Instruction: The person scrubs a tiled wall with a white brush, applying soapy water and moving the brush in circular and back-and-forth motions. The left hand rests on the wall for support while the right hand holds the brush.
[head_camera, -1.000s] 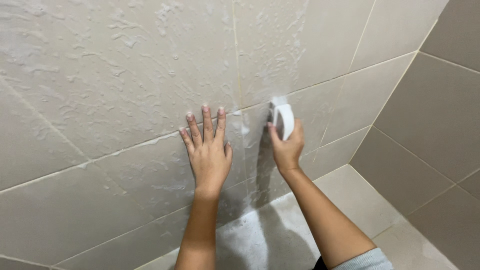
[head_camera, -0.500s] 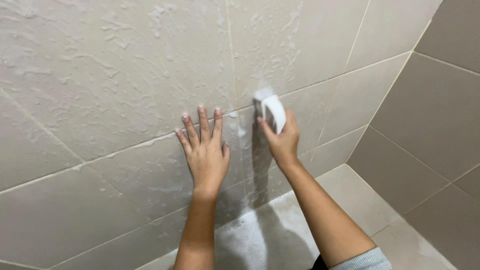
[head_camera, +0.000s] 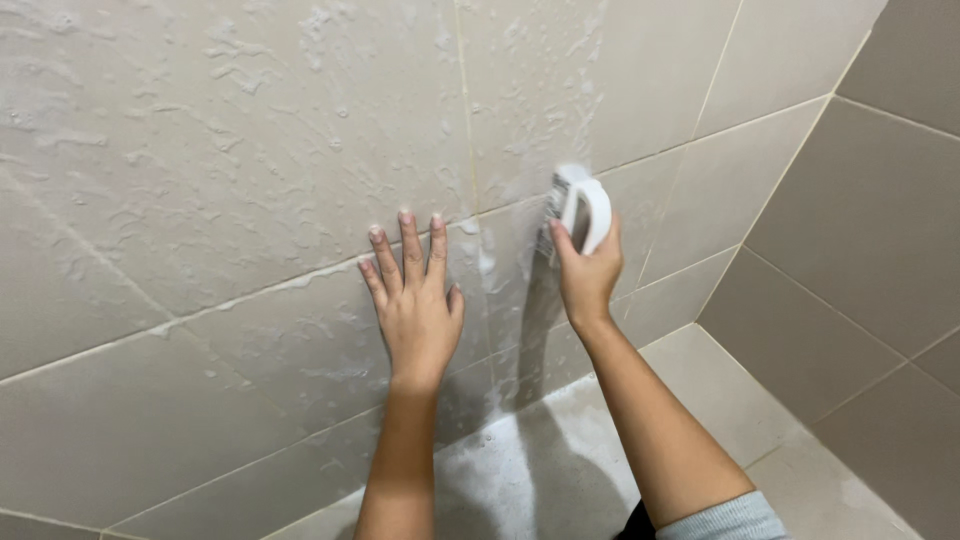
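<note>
White plastic is filling the right hand (head_camera: 588, 280), whose fingers (head_camera: 562, 242) are curling tight around a scrub brush (head_camera: 578, 205) and pressing its bristles against the soapy wall (head_camera: 250, 150), just right of a vertical grout line. Beside it, the left hand (head_camera: 415, 310) is lying flat on the tile, fingers (head_camera: 410, 240) spread wide and holding nothing, bracing the person. Compared with a second ago, the brush is sitting a little higher along the wall while the left palm is keeping its place, which suggests an upward scrubbing stroke is under way. Foam is streaking the tiles above both hands and pooling on the floor (head_camera: 700, 390) below. Bristles are mostly hidden behind the brush's body, and the right sleeve (head_camera: 720, 518) is being cut off by the frame's lower edge.
</note>
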